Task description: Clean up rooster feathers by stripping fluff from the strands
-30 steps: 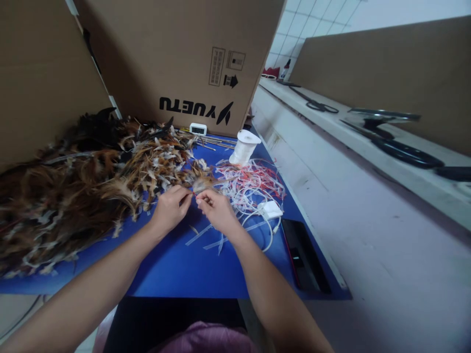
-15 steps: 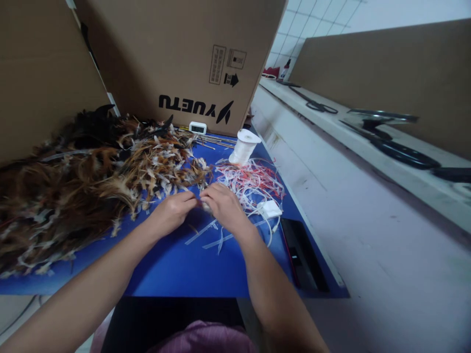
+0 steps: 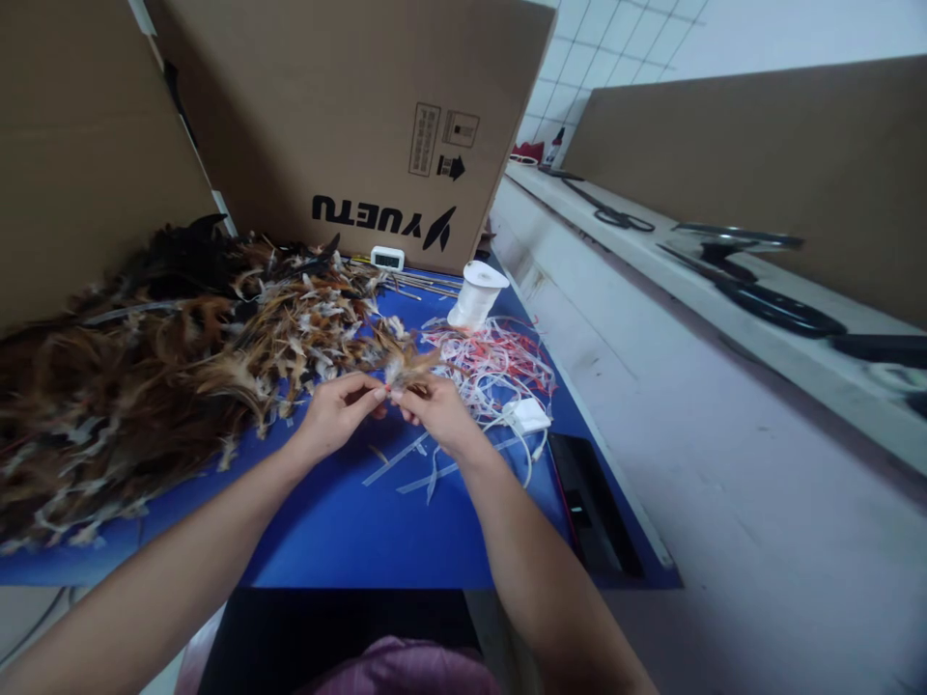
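Observation:
A small bunch of brown and white feathers [image 3: 407,369] is held over the middle of the blue table. My right hand [image 3: 441,410] pinches it from the right near its base, and the feather tips fan out above the fingers. From the left, the thumb and fingers of my left hand [image 3: 339,410] close on the base of the same bunch, where a small red bit shows. Both hands' fingertips nearly meet there. Just beyond and to the left spreads a large pile of brown, black and white feathers [image 3: 210,357].
Behind the hands, a white spool [image 3: 478,294] stands beside tangled red and white strips [image 3: 499,362]. A white charger with cable [image 3: 528,415] and a black phone-like device [image 3: 594,502] lie at right. Cardboard boxes [image 3: 325,106] wall the back. Scissors [image 3: 623,220] rest on the ledge.
My hands have turned so the feather bunch now shows upright above the fingertips; before, they mostly covered it. The left thumb now points to the bunch's base. The view has shifted slightly.

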{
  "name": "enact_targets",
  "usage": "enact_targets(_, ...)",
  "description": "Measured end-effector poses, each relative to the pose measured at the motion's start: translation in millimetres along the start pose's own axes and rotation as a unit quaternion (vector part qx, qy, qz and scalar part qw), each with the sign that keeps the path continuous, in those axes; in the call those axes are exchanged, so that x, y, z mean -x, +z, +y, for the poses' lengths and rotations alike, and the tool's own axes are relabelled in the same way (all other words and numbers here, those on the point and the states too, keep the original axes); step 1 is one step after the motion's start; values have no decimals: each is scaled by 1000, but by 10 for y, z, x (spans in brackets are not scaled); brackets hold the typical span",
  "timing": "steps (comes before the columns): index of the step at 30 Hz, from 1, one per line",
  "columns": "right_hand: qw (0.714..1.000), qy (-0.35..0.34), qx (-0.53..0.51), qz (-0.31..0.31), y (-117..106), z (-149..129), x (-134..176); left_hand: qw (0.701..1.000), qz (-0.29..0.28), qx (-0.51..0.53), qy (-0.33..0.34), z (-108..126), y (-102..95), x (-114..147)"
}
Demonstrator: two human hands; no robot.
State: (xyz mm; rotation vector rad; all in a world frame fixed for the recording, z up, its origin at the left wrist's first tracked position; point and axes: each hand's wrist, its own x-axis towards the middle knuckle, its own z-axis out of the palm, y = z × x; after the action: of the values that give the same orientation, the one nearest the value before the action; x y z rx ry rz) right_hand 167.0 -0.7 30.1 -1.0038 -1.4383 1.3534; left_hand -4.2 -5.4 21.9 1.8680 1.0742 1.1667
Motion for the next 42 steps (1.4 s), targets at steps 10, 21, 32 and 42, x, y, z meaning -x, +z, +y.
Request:
enact_targets(10, 993, -24, -49, 101, 176, 87, -30, 968, 92, -205, 111, 42, 55, 21)
enact_targets(21, 987, -62, -14, 149, 260, 190, -33, 955, 110, -247, 120, 30, 77, 51)
enact_targets(32, 979, -73, 58, 180, 259, 224, -38, 949, 75, -272, 140, -28, 92, 59)
enact_targets(42, 983, -65, 34, 168, 192, 105, -10, 973, 45, -202, 103, 59, 40, 47)
